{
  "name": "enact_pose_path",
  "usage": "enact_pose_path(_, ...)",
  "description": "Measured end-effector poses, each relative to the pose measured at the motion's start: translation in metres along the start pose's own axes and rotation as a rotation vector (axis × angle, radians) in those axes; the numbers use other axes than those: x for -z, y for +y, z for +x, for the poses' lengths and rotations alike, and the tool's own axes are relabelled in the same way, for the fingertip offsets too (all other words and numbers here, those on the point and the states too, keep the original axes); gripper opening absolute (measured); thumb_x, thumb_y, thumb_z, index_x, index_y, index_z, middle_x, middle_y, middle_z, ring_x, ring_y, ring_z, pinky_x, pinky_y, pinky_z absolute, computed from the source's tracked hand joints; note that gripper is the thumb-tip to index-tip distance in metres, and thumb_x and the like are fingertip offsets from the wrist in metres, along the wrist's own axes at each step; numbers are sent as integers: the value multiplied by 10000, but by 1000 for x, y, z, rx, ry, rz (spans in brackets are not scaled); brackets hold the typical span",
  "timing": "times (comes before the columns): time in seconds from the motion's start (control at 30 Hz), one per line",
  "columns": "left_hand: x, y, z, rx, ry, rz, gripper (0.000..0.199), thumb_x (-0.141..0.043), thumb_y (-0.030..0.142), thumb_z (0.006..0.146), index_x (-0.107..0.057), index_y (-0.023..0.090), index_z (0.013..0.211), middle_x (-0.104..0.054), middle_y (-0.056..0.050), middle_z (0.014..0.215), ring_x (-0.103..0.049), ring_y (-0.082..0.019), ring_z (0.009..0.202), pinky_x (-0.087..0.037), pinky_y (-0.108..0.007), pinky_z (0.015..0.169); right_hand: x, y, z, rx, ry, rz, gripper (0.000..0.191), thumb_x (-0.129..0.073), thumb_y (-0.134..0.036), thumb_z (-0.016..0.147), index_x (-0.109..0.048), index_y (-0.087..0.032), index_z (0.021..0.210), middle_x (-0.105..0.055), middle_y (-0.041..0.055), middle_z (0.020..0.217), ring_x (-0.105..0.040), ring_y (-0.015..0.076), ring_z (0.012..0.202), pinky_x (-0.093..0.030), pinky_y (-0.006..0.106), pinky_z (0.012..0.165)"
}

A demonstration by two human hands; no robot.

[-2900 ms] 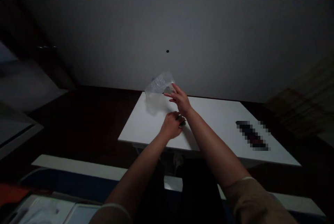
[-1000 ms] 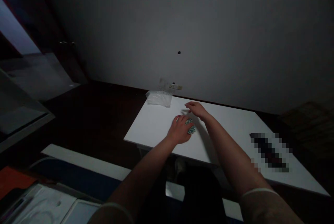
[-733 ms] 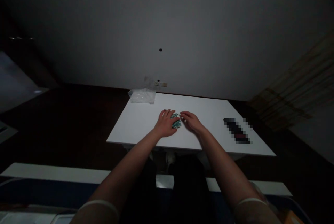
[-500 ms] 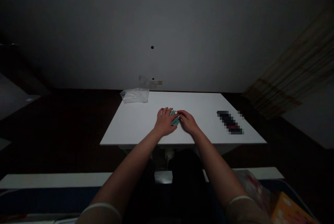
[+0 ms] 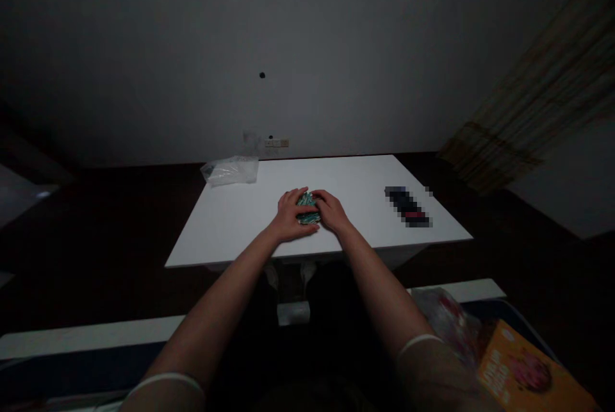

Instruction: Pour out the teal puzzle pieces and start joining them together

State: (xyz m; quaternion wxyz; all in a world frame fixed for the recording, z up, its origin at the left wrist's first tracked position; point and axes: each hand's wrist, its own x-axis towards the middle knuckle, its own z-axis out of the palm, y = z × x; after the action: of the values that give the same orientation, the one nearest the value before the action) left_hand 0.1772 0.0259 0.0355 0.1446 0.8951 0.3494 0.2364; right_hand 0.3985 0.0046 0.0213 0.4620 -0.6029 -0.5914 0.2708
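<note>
A small heap of green-and-white strips (image 5: 307,208) lies on the white table (image 5: 240,220), near its front edge; the pieces are too small and dark to name exactly. My left hand (image 5: 292,214) rests over the heap's left side, with the fingers on top of it. My right hand (image 5: 330,211) presses against its right side, and the two hands nearly meet. Much of the heap is hidden beneath my fingers.
A clear plastic bag (image 5: 230,170) lies at the table's far left corner. A pixelated dark object (image 5: 407,206) sits towards the right. A wall socket (image 5: 276,142) is behind the table. An orange printed box (image 5: 526,367) lies low at the right.
The clear bag, up in the air at the far edge earlier, now lies flat on the table. My hands have closed in around the heap from both sides. The view has swung left and levelled.
</note>
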Motion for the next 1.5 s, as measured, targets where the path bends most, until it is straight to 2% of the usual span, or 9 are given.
enact_pose_path(0.23, 2, -9, -4, 78, 263, -115, 75, -938, 310, 959, -866, 294, 944, -857, -73, 1536, -671, -377, 1642, -529, -648, 1434, 0, 3, 4, -48, 72, -33, 341, -605, -355, 1076, -889, -292, 1254, -916, 87, 1274, -821, 314, 1225, -643, 485, 1182)
enact_pose_path(0.4, 16, -24, 2, 287, 444, -90, 342, -618, 180, 1045, -845, 269, 1286, -842, -128, 1425, -762, -332, 1430, -672, -580, 1266, -1, 8, 7, -39, 84, -46, 381, -589, -339, 1070, -883, -268, 1302, -903, 111, 1314, -811, 324, 1243, -637, 499, 1197)
enact_pose_path(0.6, 19, -23, 13, 231, 118, 94, 623, -775, 442, 1086, -733, 303, 1692, -637, -141, 1887, -540, -436, 1774, -428, -737, 1475, -2, 4, 3, 82, 10, -56, 434, -694, -310, 1027, -853, -272, 1429, -839, 133, 1523, -764, 328, 1415, -587, 523, 1314)
enact_pose_path(0.83, 7, -27, 25, 250, 25, 120, 484, -656, 526, 1189, -802, 303, 1592, -763, -143, 1759, -536, -467, 1769, -373, -772, 1474, -12, -2, -7, 320, -257, -314, 994, -1107, -445, 823, -735, -310, 1734, -652, 181, 1870, -578, 476, 1739, -404, 679, 1490)
enact_pose_path(1.0, 10, -50, 12, 206, 42, 40, 518, -650, 476, 1178, -783, 241, 1621, -758, -188, 1756, -587, -445, 1751, -401, -697, 1497, -10, -3, -9, 269, -175, -403, 657, -907, -331, 1045, -787, -302, 1691, -715, 150, 1824, -674, 396, 1668, -498, 618, 1436)
enact_pose_path(1.1, 10, -67, 0, 203, 142, -214, 736, -852, 517, 1022, -721, 226, 1685, -700, -217, 1809, -676, -445, 1656, -501, -667, 1440, -8, -1, -8, 229, -94, -403, 586, -859, -230, 1038, -843, -308, 1618, -793, 120, 1733, -718, 380, 1609, -533, 599, 1410)
enact_pose_path(1.23, 10, -88, -11, 310, 496, -733, 768, -924, 429, 833, -748, 271, 1564, -750, -193, 1708, -727, -415, 1581, -599, -632, 1348, -6, 2, -5, 181, -12, -399, 574, -784, -116, 996, -890, -275, 1537, -873, 114, 1596, -766, 374, 1508, -563, 555, 1370)
enact_pose_path(1.33, 12, -99, -12, 407, 652, -765, 570, -767, 365, 884, -745, 271, 1446, -802, -166, 1572, -749, -364, 1538, -597, -611, 1353, -5, 3, -4, 143, 36, -420, 578, -721, -84, 988, -889, -236, 1519, -871, 132, 1579, -760, 360, 1487, -557, 528, 1364)
enact_pose_path(1.5, 6, -96, -11, 475, 652, -688, 474, -700, 248, 863, -745, 266, 1335, -834, -142, 1442, -798, -332, 1418, -635, -604, 1308, -5, 2, -4, 89, 83, -452, 585, -677, -70, 985, -865, -184, 1528, -841, 178, 1588, -743, 361, 1466, -551, 522, 1346)
